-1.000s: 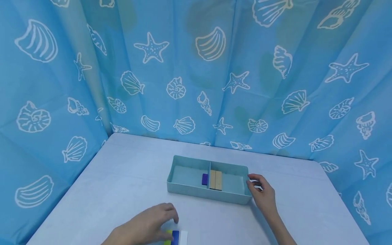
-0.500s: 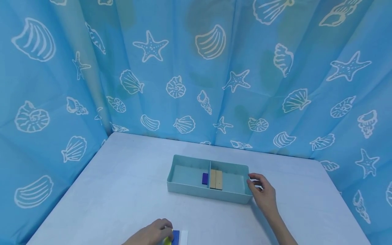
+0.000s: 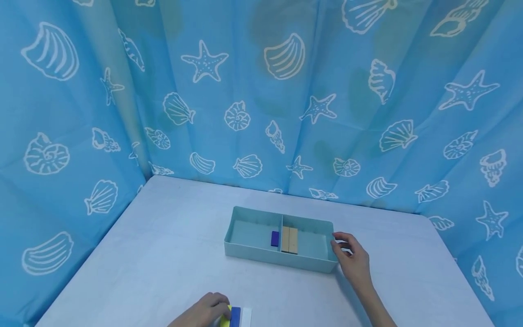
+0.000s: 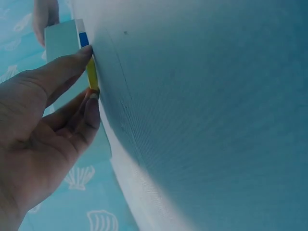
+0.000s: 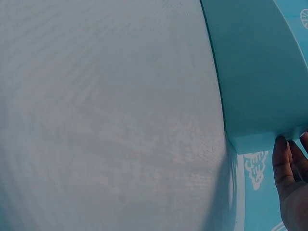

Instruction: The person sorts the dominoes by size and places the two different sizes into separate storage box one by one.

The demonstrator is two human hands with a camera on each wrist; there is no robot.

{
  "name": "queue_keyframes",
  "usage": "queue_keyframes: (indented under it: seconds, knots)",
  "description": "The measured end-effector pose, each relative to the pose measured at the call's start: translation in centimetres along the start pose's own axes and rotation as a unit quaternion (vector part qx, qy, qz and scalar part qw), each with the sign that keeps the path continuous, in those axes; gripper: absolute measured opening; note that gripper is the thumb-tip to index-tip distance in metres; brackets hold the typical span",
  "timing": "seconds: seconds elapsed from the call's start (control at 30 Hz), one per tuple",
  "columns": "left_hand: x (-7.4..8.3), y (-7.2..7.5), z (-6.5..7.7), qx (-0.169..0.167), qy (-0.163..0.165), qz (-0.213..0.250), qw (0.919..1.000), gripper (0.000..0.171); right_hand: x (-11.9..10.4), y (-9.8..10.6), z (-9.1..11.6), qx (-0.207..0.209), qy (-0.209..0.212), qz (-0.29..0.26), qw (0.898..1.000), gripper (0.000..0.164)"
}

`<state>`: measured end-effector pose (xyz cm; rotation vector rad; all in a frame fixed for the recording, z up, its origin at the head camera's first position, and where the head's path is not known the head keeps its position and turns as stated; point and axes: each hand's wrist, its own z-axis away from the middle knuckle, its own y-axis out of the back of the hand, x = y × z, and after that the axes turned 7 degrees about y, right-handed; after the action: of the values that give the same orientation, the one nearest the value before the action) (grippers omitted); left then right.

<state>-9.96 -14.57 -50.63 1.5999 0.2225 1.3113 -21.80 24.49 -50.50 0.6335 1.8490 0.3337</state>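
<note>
My left hand (image 3: 202,311) pinches a yellow block (image 4: 92,74) between thumb and fingertips, low over the table at the bottom of the head view. A blue block (image 3: 235,316) and a white block (image 3: 246,317) lie side by side just right of it. Farther back stands a blue-green box (image 3: 261,258) with two compartments. My right hand (image 3: 354,259) holds the box's right end, thumb and bent fingers at the rim. Against the divider sit a small purple block (image 3: 275,238) on the left and two wood-coloured blocks (image 3: 290,240) on the right.
A white tablecloth (image 3: 163,254) covers the table. Blue curtains (image 3: 253,91) with white shell prints hang along its back and both sides. The box's long front wall faces me.
My left hand has come down and closed its fingers on the yellow block, moving slightly nearer to me. My right hand stays at the box's end.
</note>
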Motion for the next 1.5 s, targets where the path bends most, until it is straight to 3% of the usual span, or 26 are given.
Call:
queue_keyframes:
  seconds: [0.37,0.87,1.03,1.2,1.37,1.5]
  knots:
    - [-0.1,0.2,-0.1,-0.006,0.002,0.014,0.9999,0.036,0.2,0.1,0.3,0.002,-0.013,0.014,1.000,0.027]
    - [0.4,0.8,-0.1,-0.030,0.038,-0.002,0.9988,0.033,0.0,0.0,0.3,0.004,-0.011,0.011,1.000,0.026]
    - [0.8,1.2,0.0,-0.027,0.055,-0.005,0.9981,0.025,0.1,-0.1,0.2,0.001,-0.011,0.008,1.000,0.027]
    - [1.7,2.1,-0.2,-0.015,0.072,-0.016,0.9972,0.012,0.3,-0.1,0.0,-0.001,-0.013,0.009,1.000,0.027]
    - [2.7,3.7,-0.7,-0.001,0.101,-0.019,0.9947,0.016,0.2,-0.1,0.0,-0.003,-0.014,0.007,1.000,0.027]
    - [3.4,5.0,-1.5,0.020,0.092,-0.038,0.9948,0.019,0.1,-0.1,0.0,-0.006,-0.018,0.009,1.000,0.027]
